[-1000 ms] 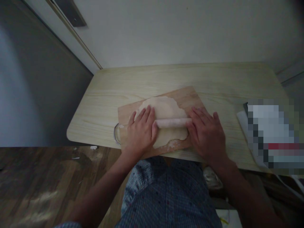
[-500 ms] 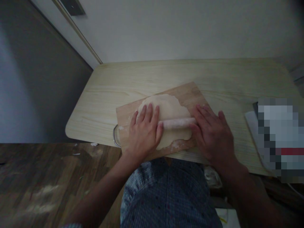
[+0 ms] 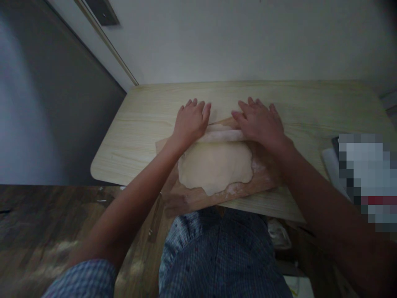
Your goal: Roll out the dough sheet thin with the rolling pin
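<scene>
A wide, thin sheet of dough with an uneven edge lies on a wooden cutting board. Across its far part rests a pale, floured rolling pin. My left hand is on the pin's left end, fingers stretched forward past it. On the right end lies my right hand, its fingers spread and pointing away from me. Both hands press with the palm side instead of wrapping round the pin, and they cover its ends.
The board sits on a light wood-grain table against a pale wall. A blurred-out item stands at the table's right side. Below the front edge, a clear plastic container shows beside my clothing.
Both hands have pushed the rolling pin away from me, from the middle of the dough to its far part. The left fingers have left the dough's surface.
</scene>
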Demonstrator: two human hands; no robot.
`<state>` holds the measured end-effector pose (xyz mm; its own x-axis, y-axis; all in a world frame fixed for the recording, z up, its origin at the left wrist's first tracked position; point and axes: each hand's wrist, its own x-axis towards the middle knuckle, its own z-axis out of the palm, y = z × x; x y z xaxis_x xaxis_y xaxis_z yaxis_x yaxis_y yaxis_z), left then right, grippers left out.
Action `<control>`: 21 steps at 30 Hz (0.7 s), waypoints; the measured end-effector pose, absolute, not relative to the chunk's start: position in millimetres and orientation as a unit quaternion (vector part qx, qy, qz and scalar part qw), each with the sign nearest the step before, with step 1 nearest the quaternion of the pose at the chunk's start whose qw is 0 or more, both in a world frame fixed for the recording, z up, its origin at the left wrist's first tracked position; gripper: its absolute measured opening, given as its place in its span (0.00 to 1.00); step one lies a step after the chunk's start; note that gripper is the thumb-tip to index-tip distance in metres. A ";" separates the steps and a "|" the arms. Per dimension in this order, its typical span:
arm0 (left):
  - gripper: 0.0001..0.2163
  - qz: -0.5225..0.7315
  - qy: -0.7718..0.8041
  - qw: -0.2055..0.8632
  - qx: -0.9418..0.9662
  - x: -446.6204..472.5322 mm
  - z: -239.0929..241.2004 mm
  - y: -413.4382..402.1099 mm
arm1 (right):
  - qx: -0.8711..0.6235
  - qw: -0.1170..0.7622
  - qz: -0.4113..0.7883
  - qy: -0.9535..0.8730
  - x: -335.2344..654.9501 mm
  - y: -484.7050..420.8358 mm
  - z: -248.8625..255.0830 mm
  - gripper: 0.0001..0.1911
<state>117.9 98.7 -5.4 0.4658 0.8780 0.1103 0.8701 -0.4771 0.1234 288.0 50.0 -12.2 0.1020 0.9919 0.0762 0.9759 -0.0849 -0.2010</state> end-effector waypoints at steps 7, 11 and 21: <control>0.25 0.059 0.509 -0.006 0.859 122.5 -4.2 114.2 | -0.744 0.134 0.037 -0.654 296.1 67.6 -25.8 0.30; 0.24 0.028 0.497 -0.005 0.867 117.5 -5.0 103.8 | -0.738 0.130 0.029 -0.662 291.3 52.8 -21.4 0.30; 0.23 0.072 0.538 -0.009 0.840 96.9 -11.1 -8.1 | -0.717 0.165 -0.049 -0.676 263.3 -57.8 -26.3 0.24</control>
